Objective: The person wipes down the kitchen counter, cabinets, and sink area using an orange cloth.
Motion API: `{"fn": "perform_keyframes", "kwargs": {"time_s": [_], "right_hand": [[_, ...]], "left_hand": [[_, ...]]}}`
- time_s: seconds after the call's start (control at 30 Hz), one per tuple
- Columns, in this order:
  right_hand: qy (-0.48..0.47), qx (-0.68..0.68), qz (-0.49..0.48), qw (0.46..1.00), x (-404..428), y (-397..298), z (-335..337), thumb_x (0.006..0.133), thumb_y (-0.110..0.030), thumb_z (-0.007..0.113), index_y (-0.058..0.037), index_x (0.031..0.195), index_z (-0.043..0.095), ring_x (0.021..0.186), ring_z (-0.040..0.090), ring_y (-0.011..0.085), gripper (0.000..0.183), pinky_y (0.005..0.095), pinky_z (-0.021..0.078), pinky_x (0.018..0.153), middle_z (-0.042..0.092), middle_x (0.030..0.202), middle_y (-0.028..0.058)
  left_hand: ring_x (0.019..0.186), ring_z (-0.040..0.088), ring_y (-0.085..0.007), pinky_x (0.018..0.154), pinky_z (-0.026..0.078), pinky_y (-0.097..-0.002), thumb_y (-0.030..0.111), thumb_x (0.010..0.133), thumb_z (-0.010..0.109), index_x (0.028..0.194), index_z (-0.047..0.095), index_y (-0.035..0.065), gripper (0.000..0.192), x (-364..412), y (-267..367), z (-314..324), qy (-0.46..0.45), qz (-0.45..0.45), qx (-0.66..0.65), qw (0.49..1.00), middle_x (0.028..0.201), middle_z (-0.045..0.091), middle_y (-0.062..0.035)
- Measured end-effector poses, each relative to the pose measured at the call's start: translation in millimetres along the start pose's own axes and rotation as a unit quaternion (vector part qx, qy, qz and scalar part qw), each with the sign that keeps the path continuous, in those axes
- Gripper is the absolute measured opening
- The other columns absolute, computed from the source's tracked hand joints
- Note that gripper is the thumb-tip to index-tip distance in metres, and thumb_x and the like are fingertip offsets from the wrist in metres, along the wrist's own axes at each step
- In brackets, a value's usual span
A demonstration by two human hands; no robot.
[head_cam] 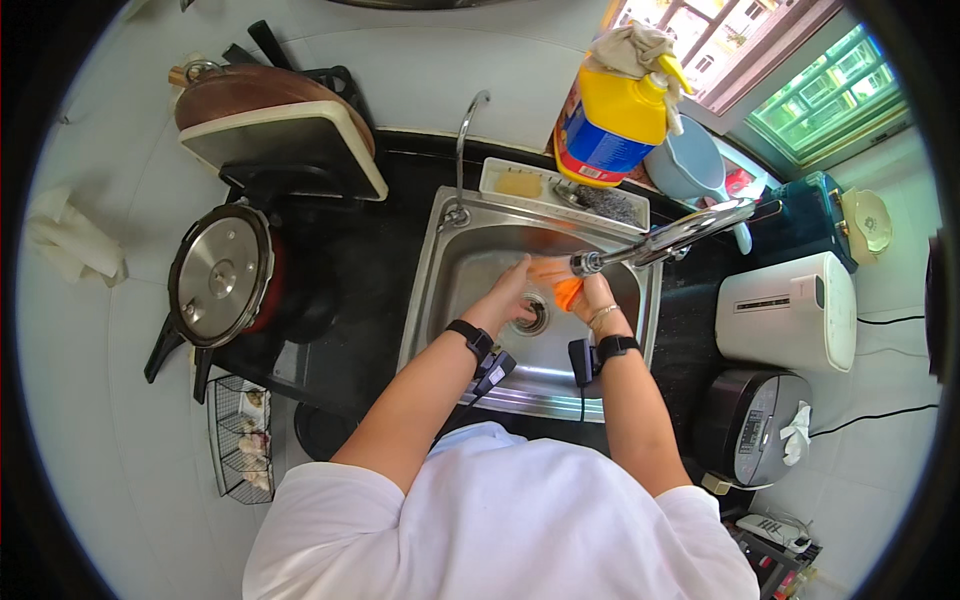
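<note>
Both hands are over a stainless steel sink [480,274], under a chrome faucet [660,236]. My right hand [592,296] grips a bright orange cloth [568,293], its far side hidden behind the faucet's spout. Between the hands is a see-through, orange-tinted shape [547,268]; whether it is a clear vessel or running water is unclear. My left hand [510,292] has its fingertips at the left end of this shape, thumb and fingers spread, above the drain [534,313]. Its hold on anything cannot be made out.
A white tray [551,184] with a sponge and steel scourer runs behind the sink, beside a large yellow jug [615,124]. A thin gooseneck tap [463,150] rises at back left. Left stands a pressure cooker [221,277]; right, a white dispenser [784,311] and rice cooker [750,427].
</note>
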State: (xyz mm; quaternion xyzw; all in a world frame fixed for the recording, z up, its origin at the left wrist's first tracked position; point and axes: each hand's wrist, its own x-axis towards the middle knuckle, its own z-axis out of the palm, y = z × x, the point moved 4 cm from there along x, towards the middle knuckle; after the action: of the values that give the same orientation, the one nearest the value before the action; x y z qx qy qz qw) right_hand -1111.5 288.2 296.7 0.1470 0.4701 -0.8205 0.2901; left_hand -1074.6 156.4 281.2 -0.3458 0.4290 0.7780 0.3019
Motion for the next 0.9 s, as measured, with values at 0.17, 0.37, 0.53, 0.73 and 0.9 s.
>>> {"fn": "perform_keyframes", "kwargs": {"time_s": [0.17,0.37,0.53,0.73,0.9], "right_hand": [[-0.056,0.201,0.058,0.976,-22,-6,15,0.088,-0.023,0.035,0.0001,0.105,0.05,0.095,0.052,0.0231,0.032,0.0311,0.0411,0.085,0.054,0.105,0.0112],[0.133,-0.117,0.056,0.983,-31,3,4,0.087,-0.022,0.042,-0.0023,0.11,0.046,0.099,0.051,0.0197,0.031,0.0307,0.041,0.087,0.053,0.105,0.0089],[0.007,0.156,0.002,0.988,25,33,-6,0.085,-0.032,0.045,-0.0073,0.101,0.05,0.093,0.054,0.0233,0.03,0.0381,0.0432,0.081,0.056,0.098,0.0068],[-0.277,0.359,0.011,0.891,51,43,-31,0.084,-0.03,0.049,-0.0074,0.092,0.052,0.084,0.055,0.0221,0.024,0.0337,0.0449,0.073,0.057,0.091,0.0076],[0.126,-0.356,-0.293,0.878,28,32,-11,0.083,-0.027,0.049,-0.0044,0.105,0.052,0.09,0.055,0.0239,0.032,0.0329,0.0441,0.077,0.057,0.101,0.0109]], "left_hand": [[0.106,0.048,-0.0298,0.082,0.04,-0.052,0.039,0.085,0.046,0.122,0.038,0.0084,0.048,18,5,34,-0.042,0.022,-0.171,0.984,0.12,0.045,-0.0151],[0.074,0.06,-0.0184,0.063,0.048,-0.0283,0.01,0.081,0.051,0.092,0.057,-0.0006,0.016,55,3,22,-0.021,0.231,-0.106,0.967,0.086,0.06,-0.0085],[0.085,0.058,-0.0207,0.072,0.048,-0.0334,0.018,0.081,0.053,0.103,0.053,-0.0017,0.03,62,-9,14,-0.085,0.165,-0.108,0.977,0.098,0.058,-0.0108],[0.098,0.053,-0.0253,0.084,0.039,-0.0484,0.046,0.085,0.043,0.113,0.049,0.008,0.047,27,-4,26,-0.064,-0.02,-0.145,0.987,0.11,0.054,-0.0109],[0.104,0.049,-0.0229,0.088,0.038,-0.0409,0.055,0.083,0.041,0.112,0.049,0.0099,0.054,52,-14,28,-0.23,-0.025,-0.239,0.943,0.112,0.052,-0.0082]]}}
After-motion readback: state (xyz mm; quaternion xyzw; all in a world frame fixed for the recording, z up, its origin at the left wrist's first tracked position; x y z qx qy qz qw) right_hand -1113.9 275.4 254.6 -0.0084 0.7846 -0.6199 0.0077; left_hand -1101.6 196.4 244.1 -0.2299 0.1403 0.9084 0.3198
